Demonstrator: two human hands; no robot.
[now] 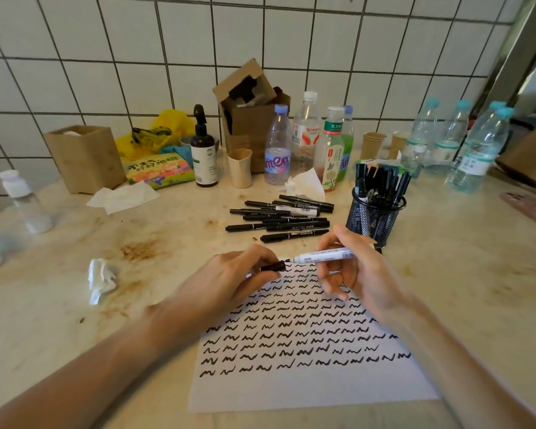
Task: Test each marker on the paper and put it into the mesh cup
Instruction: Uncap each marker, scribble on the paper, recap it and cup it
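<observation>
A white sheet of paper [307, 388] lies in front of me, covered with rows of black squiggles. Over its far edge my right hand [350, 274] grips a white-barrelled marker [325, 254], its bare tip pointing left. My left hand [239, 274] pinches the marker's black cap [274, 266], a small gap away from that tip. Several black markers [280, 216] lie in a loose pile beyond the paper. To their right stands the black mesh cup [373, 219] with several markers upright in it.
Plastic bottles [277, 150], paper cups [240, 168], a brown pump bottle [203, 156], cardboard boxes [84, 157] and a snack packet [158, 168] crowd the back along the tiled wall. Crumpled tissue [101, 280] lies left of the paper. More water bottles [477, 150] stand at the far right.
</observation>
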